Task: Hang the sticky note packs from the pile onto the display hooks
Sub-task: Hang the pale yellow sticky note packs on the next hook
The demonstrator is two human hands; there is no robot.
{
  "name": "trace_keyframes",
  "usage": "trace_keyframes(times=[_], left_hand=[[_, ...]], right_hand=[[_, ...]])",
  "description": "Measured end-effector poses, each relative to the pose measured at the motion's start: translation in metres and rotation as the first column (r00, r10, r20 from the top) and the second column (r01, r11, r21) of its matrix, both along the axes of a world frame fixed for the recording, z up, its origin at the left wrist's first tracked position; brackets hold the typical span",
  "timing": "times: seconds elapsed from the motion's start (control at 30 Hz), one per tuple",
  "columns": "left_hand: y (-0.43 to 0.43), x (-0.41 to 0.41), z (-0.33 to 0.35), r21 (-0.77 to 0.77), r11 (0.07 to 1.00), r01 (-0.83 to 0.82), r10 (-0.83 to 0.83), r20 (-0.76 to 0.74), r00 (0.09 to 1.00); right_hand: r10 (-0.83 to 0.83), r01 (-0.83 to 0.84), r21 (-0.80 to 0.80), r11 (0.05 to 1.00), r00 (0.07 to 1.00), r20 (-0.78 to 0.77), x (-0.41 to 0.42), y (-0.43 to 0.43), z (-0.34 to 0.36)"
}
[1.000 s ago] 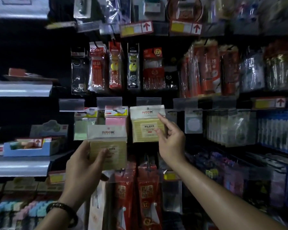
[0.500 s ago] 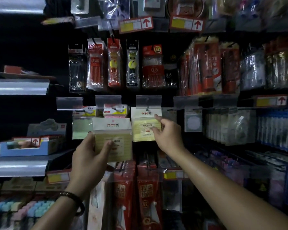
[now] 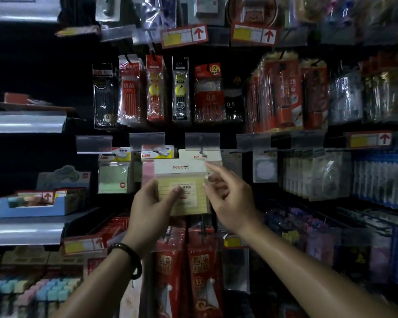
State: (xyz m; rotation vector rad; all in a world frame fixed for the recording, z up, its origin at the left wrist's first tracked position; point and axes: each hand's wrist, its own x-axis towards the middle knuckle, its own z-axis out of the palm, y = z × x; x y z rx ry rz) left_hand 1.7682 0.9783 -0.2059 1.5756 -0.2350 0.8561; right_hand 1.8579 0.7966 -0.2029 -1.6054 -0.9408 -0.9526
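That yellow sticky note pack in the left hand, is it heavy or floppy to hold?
Probably light: the left hand holds the yellow sticky note pack up by its left side. The pad is likely stiff, since it sits flat with no sag. Its white header card looks thinner and may bend easily.

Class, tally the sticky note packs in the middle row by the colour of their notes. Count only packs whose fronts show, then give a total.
Yellow: 2, the held yellow pack in the left hand and the hung yellow pack behind it
Pink: 1, the pink pack
Green: 1, the green pack
Total: 4
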Motion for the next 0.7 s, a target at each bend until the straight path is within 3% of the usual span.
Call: trace_keyframes(times=[0.07,0.17,0.37,0.7], left_hand=[[-0.005,0.007,0.001,-0.051,0.992,0.115,-0.117,-0.033,0.993],[-0.012,0.016,0.003,-0.062,0.984,0.167,-0.168,-0.012,0.986],[-0.013,0.033,0.009,0.096,0.991,-0.088,0.065,0.224,0.973],[-0.008,0.052,0.023,0.389,0.87,-0.303,0.237,0.209,0.949]], right_hand=[[0.114,-0.111,0.038,0.993,0.99,-0.086,-0.004,0.001,-0.007],[0.1,-0.089,0.103,0.991,0.99,-0.098,0.0,-0.002,-0.007],[-0.03,0.024,0.182,0.983,0.999,0.031,0.009,-0.001,0.004],[-0.151,0.149,0.166,0.975,0.989,-0.002,0.027,0.004,0.011]])
